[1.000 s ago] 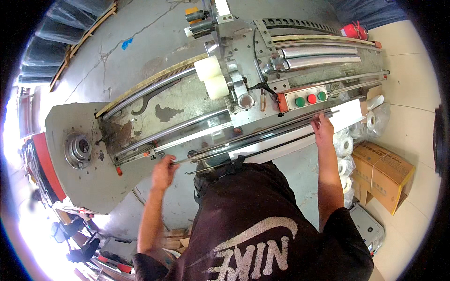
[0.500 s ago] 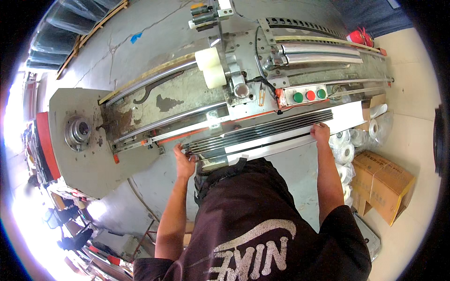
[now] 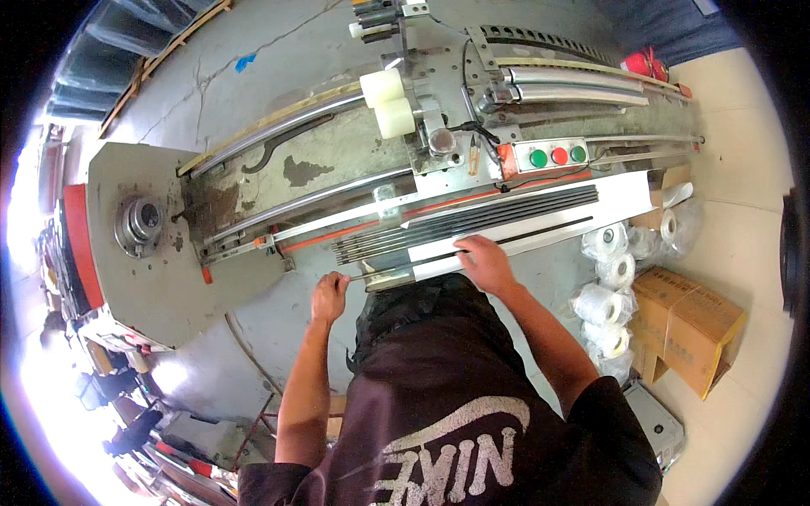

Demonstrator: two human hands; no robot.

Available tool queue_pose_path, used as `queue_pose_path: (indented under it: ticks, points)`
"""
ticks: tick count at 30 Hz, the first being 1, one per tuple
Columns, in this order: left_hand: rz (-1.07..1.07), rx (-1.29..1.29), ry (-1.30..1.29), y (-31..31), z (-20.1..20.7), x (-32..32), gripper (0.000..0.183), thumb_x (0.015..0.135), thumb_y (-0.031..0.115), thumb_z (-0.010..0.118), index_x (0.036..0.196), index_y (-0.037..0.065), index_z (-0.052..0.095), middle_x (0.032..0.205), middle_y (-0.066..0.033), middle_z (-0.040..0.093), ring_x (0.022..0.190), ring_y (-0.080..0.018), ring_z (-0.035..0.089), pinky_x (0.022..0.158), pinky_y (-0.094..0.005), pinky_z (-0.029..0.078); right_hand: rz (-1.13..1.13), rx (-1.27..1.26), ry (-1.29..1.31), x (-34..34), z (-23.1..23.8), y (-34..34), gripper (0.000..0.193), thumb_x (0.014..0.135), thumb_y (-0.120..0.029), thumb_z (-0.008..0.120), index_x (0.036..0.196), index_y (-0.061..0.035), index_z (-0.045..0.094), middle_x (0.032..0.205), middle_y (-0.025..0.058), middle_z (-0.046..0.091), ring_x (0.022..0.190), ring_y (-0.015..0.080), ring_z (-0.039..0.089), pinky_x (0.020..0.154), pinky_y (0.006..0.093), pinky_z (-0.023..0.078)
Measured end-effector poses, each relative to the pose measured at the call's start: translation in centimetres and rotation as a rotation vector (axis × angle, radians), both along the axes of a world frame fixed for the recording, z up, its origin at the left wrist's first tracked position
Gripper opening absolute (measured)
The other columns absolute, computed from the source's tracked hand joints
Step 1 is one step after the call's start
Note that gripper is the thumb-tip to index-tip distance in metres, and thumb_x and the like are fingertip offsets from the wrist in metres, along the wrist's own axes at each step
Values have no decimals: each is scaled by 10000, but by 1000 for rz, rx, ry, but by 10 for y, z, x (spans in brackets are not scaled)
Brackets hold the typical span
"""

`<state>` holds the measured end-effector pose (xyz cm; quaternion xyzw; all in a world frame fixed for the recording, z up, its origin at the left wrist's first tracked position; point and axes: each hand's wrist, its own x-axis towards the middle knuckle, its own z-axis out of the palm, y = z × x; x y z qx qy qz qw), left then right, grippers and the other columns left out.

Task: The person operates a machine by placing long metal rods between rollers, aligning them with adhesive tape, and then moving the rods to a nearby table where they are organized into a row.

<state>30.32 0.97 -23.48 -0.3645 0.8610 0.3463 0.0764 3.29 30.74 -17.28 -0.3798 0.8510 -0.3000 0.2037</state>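
Note:
A thin dark rod (image 3: 540, 233) lies slantwise over a white sheet (image 3: 624, 192), nearest my body. My left hand (image 3: 329, 297) is closed, pinching the rod's left end between thumb and fingers. Around the middle of the same rod, the fingers of my right hand (image 3: 485, 264) are closed; its palm hides part of the sheet. Just beyond, several similar dark rods (image 3: 506, 208) lie side by side in a row, apart from the held one.
Behind the rods stands a long machine with a grey end housing (image 3: 126, 295), white rollers (image 3: 388, 101) and a button box (image 3: 557, 158). Plastic-wrapped rolls (image 3: 609, 304) and a cardboard box (image 3: 683, 316) stand at the right. A red fire extinguisher (image 3: 645, 64) is far right.
My right hand has moved left from the rods' right part to the held rod's middle. My left hand has dropped slightly nearer my body and now pinches the rod's end.

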Motion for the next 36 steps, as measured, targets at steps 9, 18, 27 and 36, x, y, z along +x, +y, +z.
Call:
queue_pose_path:
  ticks: [9, 18, 27, 36]
  points:
    - [45, -98, 169, 3, 94, -9, 279, 1016, 308, 641, 941, 42, 683, 948, -186, 689, 903, -418, 658, 778, -499, 512, 415, -60, 181, 32, 15, -62, 283, 955, -260, 692, 1160, -66, 706, 1064, 123, 710, 1029, 348, 645, 954, 459, 483]
    - [113, -125, 518, -5, 168, -55, 151, 1000, 126, 652, 939, -11, 670, 896, -176, 658, 837, -373, 634, 767, -443, 514, 419, -335, 393, -26, 108, -85, 215, 889, -220, 741, 1031, -61, 712, 950, 86, 700, 946, 291, 653, 925, 434, 494]
    - [129, -217, 622, -31, 199, -202, 162, 1035, 78, 565, 920, -26, 612, 869, -151, 594, 824, -316, 569, 786, -379, 474, 374, -340, 596, -172, 151, -125, 196, 915, -133, 659, 1100, -82, 698, 987, 57, 685, 1012, 253, 647, 1023, 410, 481]
    - [54, -224, 530, -58, 200, -288, 129, 1015, 75, 593, 941, -21, 637, 895, -144, 628, 856, -322, 602, 796, -390, 486, 253, -379, 519, -247, 115, -148, 214, 868, -109, 722, 1077, -65, 734, 1021, 69, 733, 1021, 276, 670, 1011, 436, 489]
